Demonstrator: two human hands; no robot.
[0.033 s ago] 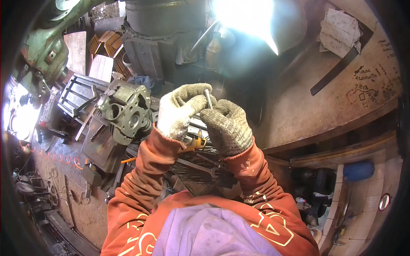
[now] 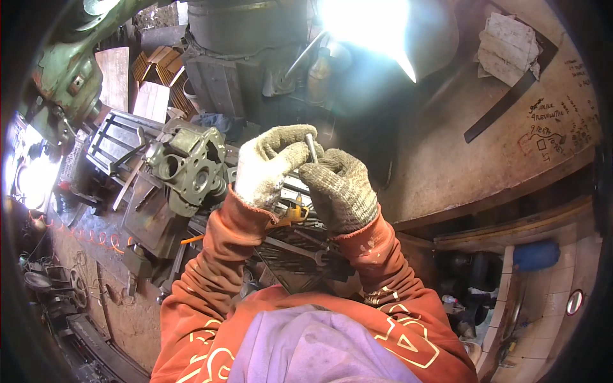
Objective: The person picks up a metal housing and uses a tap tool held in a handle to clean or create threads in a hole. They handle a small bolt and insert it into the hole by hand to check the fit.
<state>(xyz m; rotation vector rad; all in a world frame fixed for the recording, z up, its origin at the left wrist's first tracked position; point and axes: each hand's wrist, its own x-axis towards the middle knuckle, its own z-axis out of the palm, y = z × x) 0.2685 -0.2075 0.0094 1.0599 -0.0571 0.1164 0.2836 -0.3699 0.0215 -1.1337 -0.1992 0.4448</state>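
Both my hands wear knitted, whitish work gloves and meet in front of my chest. Between them is a short, slim grey metal pin [image 2: 311, 147], tilted slightly from upright. My left hand [image 2: 271, 163] pinches its upper end between thumb and forefinger. The thumb and fingers of my right hand [image 2: 341, 188] close round its lower end. What the right palm covers is hidden. Below the hands lie an open-ended wrench [image 2: 300, 250], a yellow tool [image 2: 294, 214] and several dark rods [image 2: 300, 268]. A grey-green metal casting [image 2: 198, 169] with round holes sits left of my left hand.
On the right, a brown worktop [image 2: 447, 166] with handwriting carries a dark flat strip [image 2: 501, 107] and a crumpled pale sheet [image 2: 509, 50]. A bright lamp [image 2: 367, 29] glares ahead. Green machinery [image 2: 70, 73] stands far left, above an orange coiled hose [image 2: 96, 241]. A blue container [image 2: 536, 255] is lower right.
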